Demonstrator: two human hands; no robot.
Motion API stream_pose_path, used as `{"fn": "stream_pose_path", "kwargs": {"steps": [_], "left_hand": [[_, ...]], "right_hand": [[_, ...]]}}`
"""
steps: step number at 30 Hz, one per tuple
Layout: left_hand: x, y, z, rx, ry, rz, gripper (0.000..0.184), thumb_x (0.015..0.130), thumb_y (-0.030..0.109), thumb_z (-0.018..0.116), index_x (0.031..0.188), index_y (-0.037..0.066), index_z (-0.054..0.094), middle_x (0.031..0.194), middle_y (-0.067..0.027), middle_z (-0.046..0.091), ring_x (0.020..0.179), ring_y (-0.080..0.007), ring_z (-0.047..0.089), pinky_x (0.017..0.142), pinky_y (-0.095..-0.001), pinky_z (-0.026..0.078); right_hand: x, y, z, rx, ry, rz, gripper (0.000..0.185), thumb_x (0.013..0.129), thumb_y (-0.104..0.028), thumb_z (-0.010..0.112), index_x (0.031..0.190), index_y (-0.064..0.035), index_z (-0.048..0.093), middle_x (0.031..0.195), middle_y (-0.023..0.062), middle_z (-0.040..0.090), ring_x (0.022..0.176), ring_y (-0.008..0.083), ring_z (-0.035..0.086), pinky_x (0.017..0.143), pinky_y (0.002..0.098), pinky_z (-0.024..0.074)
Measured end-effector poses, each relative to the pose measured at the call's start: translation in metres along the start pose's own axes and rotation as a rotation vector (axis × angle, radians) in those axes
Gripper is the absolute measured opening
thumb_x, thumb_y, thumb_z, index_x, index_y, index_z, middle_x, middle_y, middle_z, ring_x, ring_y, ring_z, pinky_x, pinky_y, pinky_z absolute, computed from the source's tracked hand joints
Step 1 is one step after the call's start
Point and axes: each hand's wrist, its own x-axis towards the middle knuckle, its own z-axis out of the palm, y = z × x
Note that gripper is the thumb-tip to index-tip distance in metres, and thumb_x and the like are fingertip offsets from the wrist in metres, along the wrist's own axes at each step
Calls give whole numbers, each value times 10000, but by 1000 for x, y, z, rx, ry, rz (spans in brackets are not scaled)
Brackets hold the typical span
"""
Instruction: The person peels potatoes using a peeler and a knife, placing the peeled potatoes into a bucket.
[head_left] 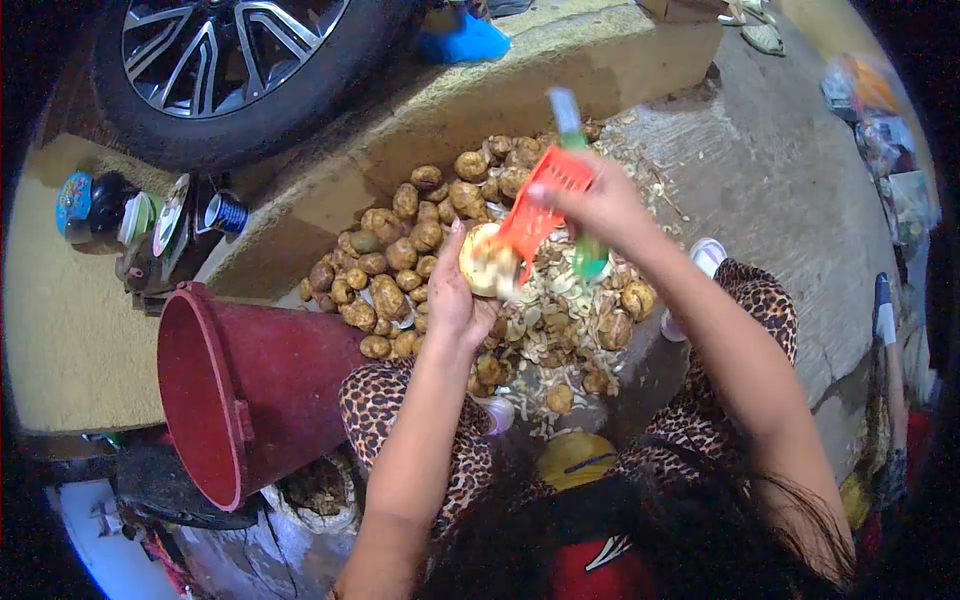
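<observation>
In the head view my left hand (455,300) is wrapped round a pale, partly peeled potato (482,262). My right hand (605,205) grips an orange-red plastic peeler (540,212), its lower end against the potato. A green-handled tool (590,258) with a light, blurred tip, perhaps a knife, also shows at my right hand; how it is held is hard to make out. Below both hands lies a heap of peelings (545,335). Unpeeled brown potatoes (400,255) are piled on the ground just beyond my left hand.
A dark red bucket (270,370) lies tipped on its side at the left. Behind the potatoes runs a concrete step (480,120), with a car wheel (240,70) at the upper left. Plastic bags (890,150) and a long handle (888,340) line the right side.
</observation>
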Motion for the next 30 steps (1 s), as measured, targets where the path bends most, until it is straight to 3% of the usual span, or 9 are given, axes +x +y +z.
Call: {"fn": "stream_pose_path", "kwargs": {"steps": [2, 6, 9, 10, 13, 17, 23, 26, 30], "left_hand": [[-1, 0, -8, 18, -18, 3, 382, 909, 378, 397, 1022, 34, 521, 905, -113, 617, 781, -219, 630, 620, -351, 542], [1, 3, -10, 26, -44, -21, 405, 894, 398, 421, 1007, 20, 515, 863, -125, 615, 748, -244, 633, 618, -352, 548], [1, 6, -4, 49, 21, -13, 459, 887, 426, 408, 1014, -4, 505, 863, -161, 605, 733, -277, 626, 623, -358, 546], [1, 6, -2, 68, 54, -3, 483, 886, 438, 398, 1019, -14, 502, 868, -176, 600, 730, -289, 622, 625, -360, 543], [-1, 6, -2, 120, 56, -8, 476, 886, 421, 409, 1045, -23, 476, 918, -188, 585, 777, -301, 616, 693, -385, 537], [6, 3, -12, 13, 36, -53, 467, 885, 411, 420, 1067, -17, 465, 959, -176, 575, 849, -301, 606, 724, -408, 523], [9, -4, 0, -209, 88, 1, 491, 896, 454, 374, 1078, 13, 491, 981, -116, 583, 898, -258, 591, 779, -429, 491], [8, -6, 11, -207, 168, 14, 480, 909, 465, 326, 1076, 50, 501, 954, -91, 591, 831, -236, 595, 707, -396, 510], [5, -7, 8, -64, 145, 91, 480, 910, 447, 337, 1108, 33, 477, 968, -106, 594, 839, -246, 601, 713, -409, 520]], "right_hand": [[25, 14, -24, -272, 281, -267, 239, 739, -256, 685, 789, -39, 598, 611, -2, 566, 479, 81, 521, 443, 234, 425], [16, -13, -30, 16, 167, 93, 232, 708, -224, 688, 797, -30, 596, 626, 61, 570, 604, 157, 570, 575, 315, 458], [11, -7, -28, -525, 172, -271, 236, 699, -225, 684, 791, -31, 585, 627, 94, 555, 594, 175, 560, 563, 319, 439], [14, -5, -30, -289, 112, -101, 249, 697, -240, 684, 765, -27, 573, 617, 98, 546, 580, 170, 547, 548, 310, 422], [18, -10, -46, -442, 170, -75, 263, 693, -258, 685, 743, -27, 571, 617, 81, 554, 555, 157, 533, 537, 304, 419], [21, 0, -46, -256, 151, 11, 254, 714, -263, 686, 746, -35, 579, 611, 28, 569, 506, 96, 514, 470, 261, 411], [-2, -18, -1, 298, -81, 214, 242, 749, -246, 688, 833, -49, 575, 638, -9, 570, 472, 51, 492, 419, 194, 406], [-6, -2, 13, 138, -102, 84, 243, 748, -246, 689, 850, -57, 576, 647, -10, 577, 475, 42, 492, 426, 185, 406], [22, 4, -26, 182, 133, -15, 199, 744, -217, 689, 794, -51, 589, 631, 6, 589, 447, 56, 507, 411, 196, 412]]}}
